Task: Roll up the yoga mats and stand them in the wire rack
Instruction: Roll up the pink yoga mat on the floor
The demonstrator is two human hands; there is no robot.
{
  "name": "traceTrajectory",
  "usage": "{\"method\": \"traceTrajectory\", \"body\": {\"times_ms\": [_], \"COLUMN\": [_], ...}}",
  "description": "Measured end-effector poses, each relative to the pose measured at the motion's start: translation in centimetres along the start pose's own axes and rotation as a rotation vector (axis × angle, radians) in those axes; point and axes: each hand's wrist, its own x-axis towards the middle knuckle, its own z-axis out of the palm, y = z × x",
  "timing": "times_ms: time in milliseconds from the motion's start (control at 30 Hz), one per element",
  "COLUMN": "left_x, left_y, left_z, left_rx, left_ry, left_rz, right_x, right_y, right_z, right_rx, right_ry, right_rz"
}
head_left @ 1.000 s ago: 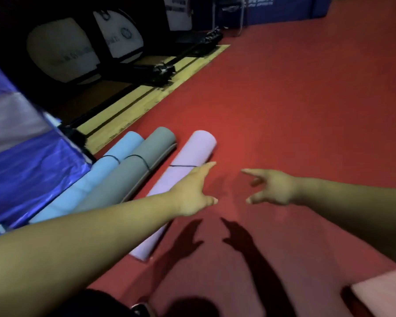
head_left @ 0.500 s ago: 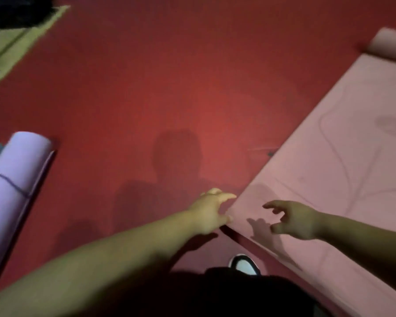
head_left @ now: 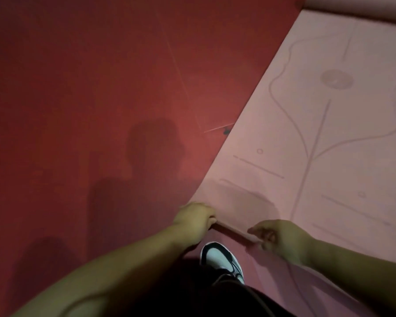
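**Starting the roll on the pink mat**

Flat pink foam yoga mat (head_left: 318, 138) with a printed line pattern lies unrolled on the red floor (head_left: 89, 76). Left hand (head_left: 196, 217) is curled over its near corner; right hand (head_left: 279, 236) pinches the near short edge, which looks slightly lifted. Step: first fold. Next calls for tucking the edge tight and even, then rolling away. Wire rack not visible.
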Motion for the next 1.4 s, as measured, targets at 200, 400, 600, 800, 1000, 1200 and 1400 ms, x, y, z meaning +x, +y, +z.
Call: {"method": "traceTrajectory", "body": {"times_ms": [200,400,600,800,1000,1200,1400], "left_x": [0.8,-0.3,-3.5,-5.9,-9.4,-10.7,-8.3], "left_y": [0.9,1.5,-1.3,-4.8,-10.0,-11.3,-8.6], "left_z": [-2.8,-8.2,-12.3,-13.5,-12.7,-10.7,-10.3], "left_rx": [-0.043,-0.042,0.03,0.058,0.01,0.009,0.067], "left_ry": [0.178,0.27,0.4,0.463,0.501,0.52,0.64], "left_rz": [0.077,0.053,0.02,-0.039,-0.183,-0.216,-0.199], "right_x": [-2.2,-5.2,-6.2,-4.9,-0.2,-1.4,-2.5], "right_y": [1.0,-0.1,-2.8,-4.5,-10.3,-10.6,-7.7], "right_z": [-2.3,-5.3,-5.6,-3.3,-3.7,-3.1,-0.9], "right_rx": [0.042,0.06,0.029,-0.019,0.042,-0.068,0.045], "right_ry": [0.255,0.391,0.512,0.444,0.562,0.413,0.306], "right_rz": [-0.067,-0.079,-0.006,-0.049,-0.118,-0.216,-0.103]}}
